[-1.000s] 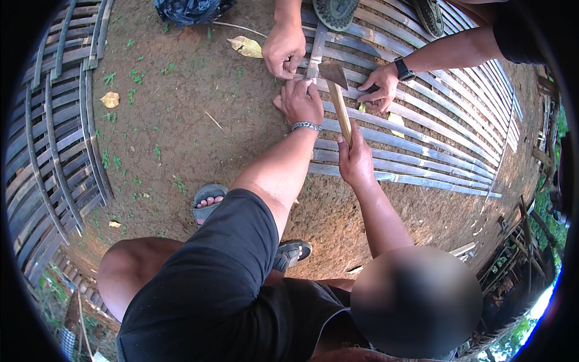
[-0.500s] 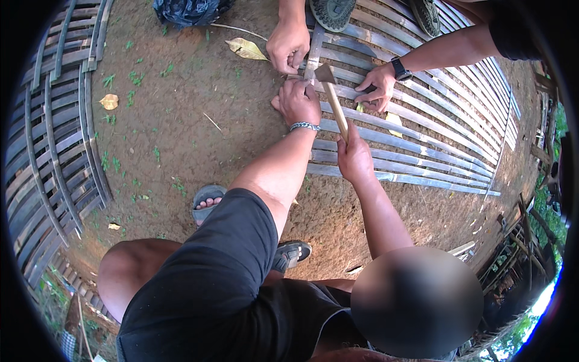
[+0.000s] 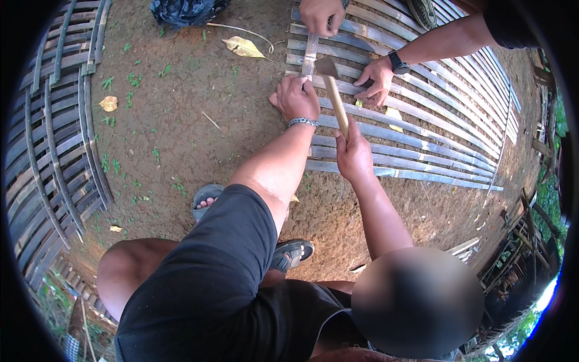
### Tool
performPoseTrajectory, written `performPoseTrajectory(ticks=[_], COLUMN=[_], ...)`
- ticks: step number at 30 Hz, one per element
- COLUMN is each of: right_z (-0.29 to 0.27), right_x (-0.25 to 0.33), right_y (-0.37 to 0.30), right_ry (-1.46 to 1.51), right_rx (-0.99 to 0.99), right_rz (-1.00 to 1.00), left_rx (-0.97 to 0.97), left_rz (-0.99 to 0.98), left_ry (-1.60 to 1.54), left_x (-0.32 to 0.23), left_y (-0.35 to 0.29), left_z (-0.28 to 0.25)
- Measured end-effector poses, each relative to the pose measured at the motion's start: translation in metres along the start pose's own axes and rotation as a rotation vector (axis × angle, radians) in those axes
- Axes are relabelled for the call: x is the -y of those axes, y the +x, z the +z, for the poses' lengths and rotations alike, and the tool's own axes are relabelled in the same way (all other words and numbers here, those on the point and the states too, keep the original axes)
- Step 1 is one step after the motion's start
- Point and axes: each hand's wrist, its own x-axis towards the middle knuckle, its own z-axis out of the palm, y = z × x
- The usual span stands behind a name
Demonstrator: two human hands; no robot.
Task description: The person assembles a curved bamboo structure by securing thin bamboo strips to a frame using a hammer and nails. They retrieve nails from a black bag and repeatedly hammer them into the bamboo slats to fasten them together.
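Observation:
My right hand (image 3: 354, 155) is wrapped round the wooden handle of a hammer (image 3: 338, 99). Its dark, flat metal head is over the slats, just right of my left fingers. My left hand (image 3: 297, 99), with a chain bracelet at the wrist, is closed at the left end of the bamboo slat panel (image 3: 416, 148). Thumb and index finger come together beside the lower end of a bamboo crosspiece (image 3: 310, 55); what they pinch is hidden. A co-worker's hand (image 3: 322, 15) is at the crosspiece's upper end, and their other hand (image 3: 377, 81), with a watch, rests on the slats.
Another slatted panel (image 3: 51, 145) lies at the far left. A black plastic bag (image 3: 187, 11) and dry leaves (image 3: 243, 47) are on the dirt ground. A co-worker's shoe (image 3: 423, 13) stands on the panel. Sticks (image 3: 512, 241) are piled at the right.
The co-worker's left-side hand has moved up from beside my left fingers to the crosspiece's upper end. The shoe near it has left view. My hands and the hammer have barely shifted.

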Motion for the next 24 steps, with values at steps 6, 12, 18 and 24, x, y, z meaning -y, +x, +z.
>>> performPoseTrajectory(ticks=[6, 12, 18, 24], right_z=[0.005, 0.007, 0.009, -0.003], right_x=[-0.006, -0.012, -0.013, -0.004], right_y=[-0.001, -0.003, 0.005, -0.022], right_ry=[-0.043, 0.005, -0.096, 0.035], right_rx=[-0.014, -0.078, 0.020, -0.113], right_rz=[-0.037, -0.075, 0.022, -0.040], left_rx=[-0.005, -0.013, -0.030, 0.070], left_rz=[0.012, 0.017, -0.007, -0.038], left_ry=[0.004, -0.012, -0.028, -0.042], left_x=[0.002, 0.001, -0.001, 0.002], left_y=[0.002, 0.001, 0.001, 0.003], left_z=[0.002, 0.001, 0.000, -0.004])
